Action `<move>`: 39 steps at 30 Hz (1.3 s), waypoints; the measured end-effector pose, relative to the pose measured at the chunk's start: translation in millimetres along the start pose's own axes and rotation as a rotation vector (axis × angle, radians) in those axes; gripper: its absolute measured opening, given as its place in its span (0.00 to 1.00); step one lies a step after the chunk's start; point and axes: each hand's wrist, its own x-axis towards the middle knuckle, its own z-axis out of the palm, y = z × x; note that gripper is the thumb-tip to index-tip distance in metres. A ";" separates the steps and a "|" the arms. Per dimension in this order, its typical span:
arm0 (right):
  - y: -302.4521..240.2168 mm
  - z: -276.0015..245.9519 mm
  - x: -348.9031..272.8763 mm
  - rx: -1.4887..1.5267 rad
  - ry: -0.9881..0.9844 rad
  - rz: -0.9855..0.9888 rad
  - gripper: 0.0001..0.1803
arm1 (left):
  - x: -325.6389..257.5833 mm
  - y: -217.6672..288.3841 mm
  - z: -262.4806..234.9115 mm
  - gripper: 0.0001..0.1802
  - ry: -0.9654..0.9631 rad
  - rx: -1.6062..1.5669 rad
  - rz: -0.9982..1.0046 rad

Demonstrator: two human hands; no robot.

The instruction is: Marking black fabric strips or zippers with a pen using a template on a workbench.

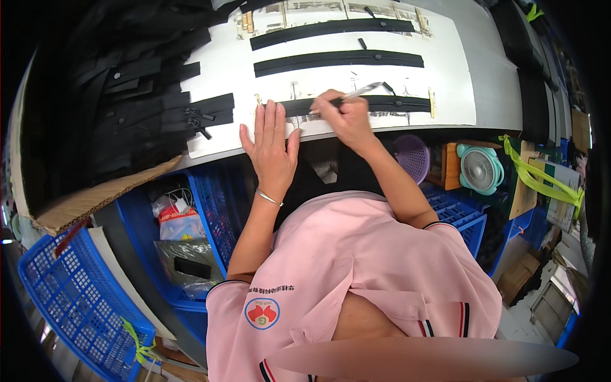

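A long black zipper (414, 104) lies straight across the white board (455, 76) near its front edge. My left hand (273, 143) rests flat with fingers stretched over the zipper's left end. My right hand (347, 121) grips a slim, light-coloured pen (364, 90), its tip down at the zipper's middle, where the fingers partly hide it. Farther back, two more black zippers, a middle one (337, 62) and a far one (331, 32), lie parallel to the first. Each has a small slider with a pull tab. Tape pieces and dark marks run along the board.
A large heap of black zippers (121, 108) covers the left side, with a cardboard edge (108, 194) in front. Blue crates (83, 293) stand below on the left. A turquoise fan (480, 169) and a purple basket (412, 159) are under the table's right side.
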 end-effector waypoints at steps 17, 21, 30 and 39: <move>27.7 -56.7 -9.9 -0.264 0.279 -0.016 0.09 | -0.7 4.8 -1.6 0.35 -0.024 0.049 -0.008; 29.0 -56.2 -10.2 -0.272 0.279 -0.018 0.09 | 10.5 29.8 0.4 0.34 0.033 -0.072 0.026; 24.2 -56.0 -10.7 -0.213 0.313 -0.008 0.10 | 57.3 73.7 38.1 0.09 0.090 -0.402 0.085; 32.5 -64.8 -13.5 -0.148 0.190 -0.031 0.11 | 59.1 76.4 41.3 0.07 0.118 -0.402 0.087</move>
